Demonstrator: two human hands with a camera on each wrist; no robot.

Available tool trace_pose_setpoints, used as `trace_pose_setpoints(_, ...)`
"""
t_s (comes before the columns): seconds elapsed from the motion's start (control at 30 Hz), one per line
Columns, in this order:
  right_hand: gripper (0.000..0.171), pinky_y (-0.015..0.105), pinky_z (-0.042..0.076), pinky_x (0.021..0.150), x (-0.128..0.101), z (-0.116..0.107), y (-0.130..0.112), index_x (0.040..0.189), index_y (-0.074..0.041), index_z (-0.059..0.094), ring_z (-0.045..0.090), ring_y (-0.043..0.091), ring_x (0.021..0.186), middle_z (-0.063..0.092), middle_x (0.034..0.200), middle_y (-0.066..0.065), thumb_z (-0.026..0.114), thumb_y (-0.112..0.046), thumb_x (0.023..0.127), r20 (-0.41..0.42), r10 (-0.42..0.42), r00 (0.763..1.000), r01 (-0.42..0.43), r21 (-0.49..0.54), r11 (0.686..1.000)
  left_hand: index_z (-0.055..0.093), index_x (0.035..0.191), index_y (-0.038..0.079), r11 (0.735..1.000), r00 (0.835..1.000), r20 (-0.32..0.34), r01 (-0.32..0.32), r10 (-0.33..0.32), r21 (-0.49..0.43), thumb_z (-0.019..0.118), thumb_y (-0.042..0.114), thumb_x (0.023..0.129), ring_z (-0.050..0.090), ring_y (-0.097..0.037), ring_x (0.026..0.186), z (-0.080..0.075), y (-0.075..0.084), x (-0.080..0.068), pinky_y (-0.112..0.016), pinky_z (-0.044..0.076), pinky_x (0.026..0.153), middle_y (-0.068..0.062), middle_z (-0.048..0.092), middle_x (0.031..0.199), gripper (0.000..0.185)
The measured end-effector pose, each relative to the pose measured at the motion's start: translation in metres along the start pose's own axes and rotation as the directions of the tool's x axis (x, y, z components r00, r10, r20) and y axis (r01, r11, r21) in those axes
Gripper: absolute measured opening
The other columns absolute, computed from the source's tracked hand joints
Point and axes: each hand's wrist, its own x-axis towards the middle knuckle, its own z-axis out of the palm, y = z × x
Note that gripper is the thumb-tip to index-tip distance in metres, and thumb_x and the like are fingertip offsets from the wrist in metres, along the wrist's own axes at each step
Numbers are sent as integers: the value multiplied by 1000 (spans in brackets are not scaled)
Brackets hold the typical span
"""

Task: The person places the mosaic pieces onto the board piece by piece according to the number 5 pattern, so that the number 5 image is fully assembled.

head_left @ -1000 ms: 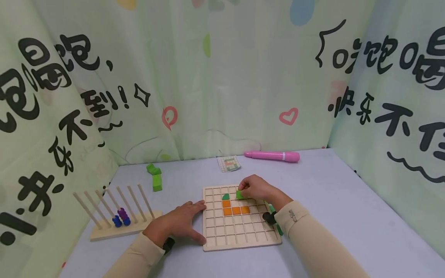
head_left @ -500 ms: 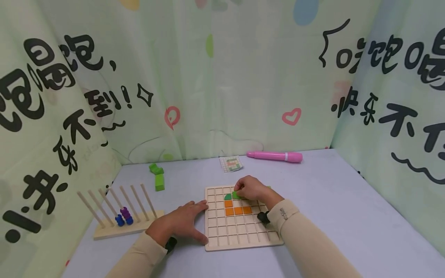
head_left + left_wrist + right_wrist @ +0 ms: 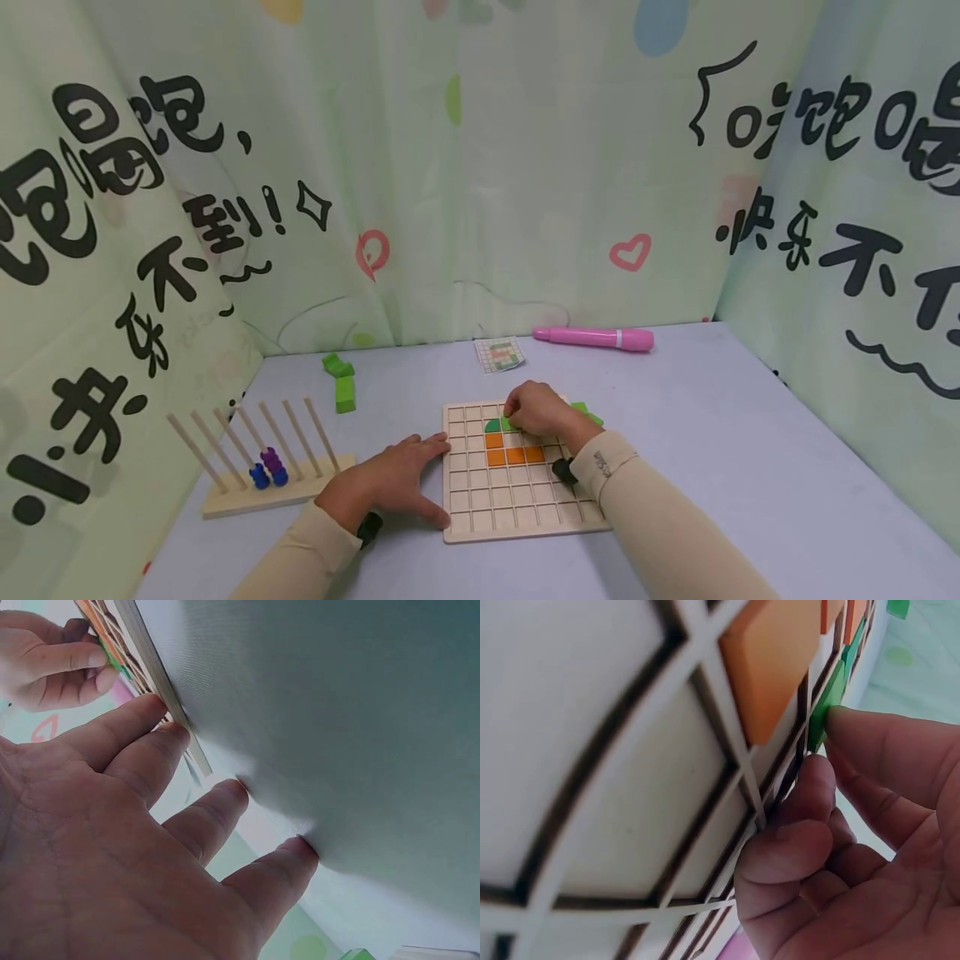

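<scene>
A wooden grid board [image 3: 510, 510] lies on the table and holds several orange tiles [image 3: 513, 455] and a dark green quarter-round piece [image 3: 492, 426]. My right hand [image 3: 516, 417] pinches a light green tile [image 3: 508, 425] on the board's top rows, right beside the dark green piece. The right wrist view shows the thumb and fingers curled on that green tile [image 3: 823, 706], next to an orange tile [image 3: 769, 667]. My left hand [image 3: 405, 483] lies flat on the table with fingers spread, and its fingertips [image 3: 161, 709] touch the board's left edge [image 3: 161, 679].
A wooden peg rack [image 3: 300, 487] with blue and purple beads [image 3: 267, 468] stands at the left. Green blocks [image 3: 341, 382] lie behind it and more green pieces [image 3: 588, 412] right of the board. At the back lie a pattern card [image 3: 499, 355] and a pink marker [image 3: 594, 337]. Printed curtains close three sides.
My right hand has shifted slightly left with the light green tile, bringing it down against the dark green piece. The left hand has stayed at the board's edge.
</scene>
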Motion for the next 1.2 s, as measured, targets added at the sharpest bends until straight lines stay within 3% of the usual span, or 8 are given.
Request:
trace_pose_setpoints(0.23, 10, 38, 52, 88, -3, -5, 1, 95, -10, 76, 57, 20, 88, 70, 90, 0, 68, -5, 94, 0, -9, 1000, 9, -15, 1000, 48, 154, 15, 1000, 1000, -2, 4, -4, 0, 93, 53, 69, 34, -37, 153, 0, 0, 0, -61, 36, 119, 0, 38, 167, 103)
trace_pose_setpoints(0.53, 14, 35, 53, 80, -14, -22, 32, 107, -6, 76, 60, 19, 91, 71, 103, 5, 68, -14, 97, -22, 34, 999, -30, 184, 982, 49, 153, 16, 1000, 1000, -10, 8, -8, 7, 94, 54, 68, 37, -36, 151, 0, 0, 0, -61, 38, 117, 0, 39, 167, 103)
trace_pose_setpoints(0.7, 20, 34, 52, 79, -23, -33, 50, 112, -4, 75, 59, 21, 94, 71, 108, 8, 67, -16, 99, -40, 82, 996, -70, 239, 968, 49, 153, 15, 1000, 1000, -10, -4, 5, 11, 93, 54, 68, 36, -37, 151, 1, 0, 1, -61, 38, 117, 0, 39, 167, 103)
trace_pose_setpoints(0.9, 21, 33, 50, 75, -28, -43, 70, 113, -3, 75, 59, 21, 89, 71, 107, 10, 67, -16, 99, -72, 116, 991, -100, 201, 974, 49, 153, 15, 1000, 1000, -11, -7, 8, 10, 93, 54, 68, 37, -37, 151, 0, 0, 1, -61, 38, 117, 0, 39, 167, 103)
trace_pose_setpoints(1.2, 25, 39, 53, 85, -29, -46, 89, 118, 0, 73, 59, 25, 97, 69, 115, 15, 65, -13, 97, -103, 199, 975, -183, 145, 972, 49, 153, 15, 1000, 1000, -2, -12, 12, -4, 93, 54, 68, 38, -37, 151, 0, 0, 0, -61, 38, 116, 0, 39, 167, 104)
